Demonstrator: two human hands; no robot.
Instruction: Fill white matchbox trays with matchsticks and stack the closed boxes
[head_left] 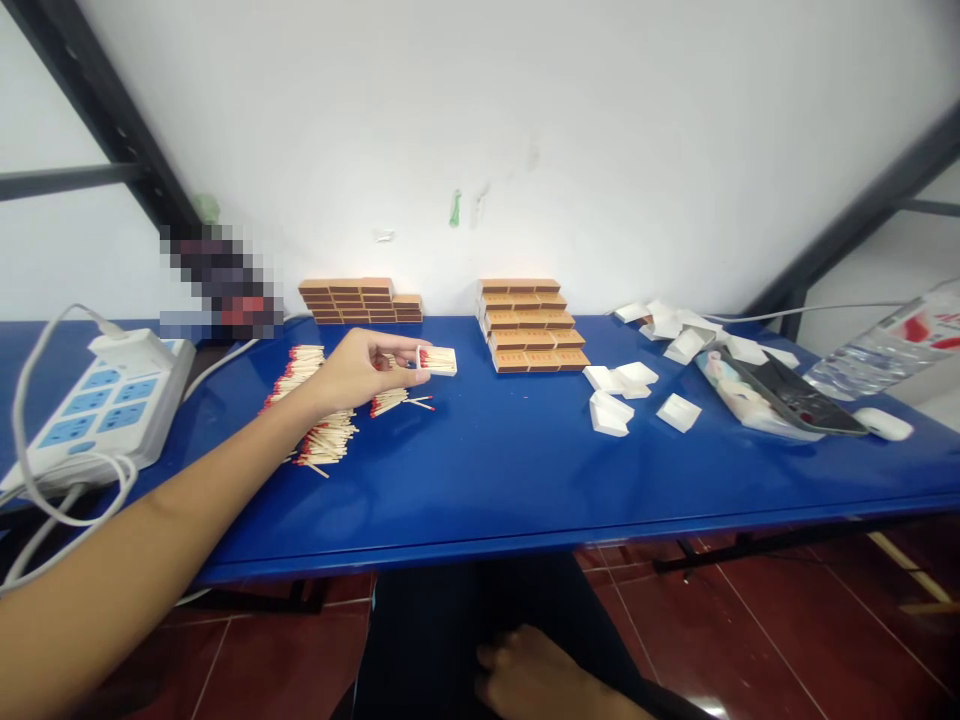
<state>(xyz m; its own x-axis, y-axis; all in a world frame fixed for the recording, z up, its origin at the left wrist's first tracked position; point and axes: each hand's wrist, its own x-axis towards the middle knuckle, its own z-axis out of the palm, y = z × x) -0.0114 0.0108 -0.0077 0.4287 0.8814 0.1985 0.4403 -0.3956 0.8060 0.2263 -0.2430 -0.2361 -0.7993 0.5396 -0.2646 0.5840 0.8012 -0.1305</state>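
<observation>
My left hand (367, 368) pinches the end of a small white matchbox tray (444, 368) between thumb and fingers. Red-tipped matches lie inside the tray, which is held above the blue table. Under and beside my left forearm is a large pile of loose matches (328, 440), partly covered by the arm. A smaller group of matches (390, 402) lies just below the hand. Down at my lap, my right hand (529, 672) rests with its fingers curled in, and nothing shows in it.
Stacked matchboxes (345, 302) stand against the wall, with a stepped stack (532, 330) to their right. Several white trays (611, 412) lie farther right, near a dark container (795, 395) and a plastic bottle (885, 345). A power strip (105, 410) with cables occupies the left.
</observation>
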